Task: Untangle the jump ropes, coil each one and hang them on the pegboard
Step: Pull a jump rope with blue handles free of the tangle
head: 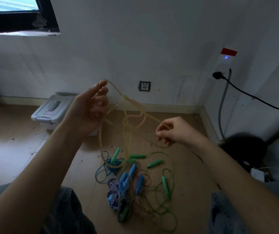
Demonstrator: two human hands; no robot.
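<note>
Denim-clad knees frame a tangled heap of green, blue and braided purple-white jump ropes (135, 186) on the tan floor (17, 149). Above it, the right hand (171, 130) pinches a translucent yellow plastic rope (128, 132); the left hand (91, 108), fingers loosely extended, lifts its loop on the fingertips. A knot (125, 97) sits between them. Untangling is in hand; next, that knot needs loosening. No pegboard is visible.
</note>
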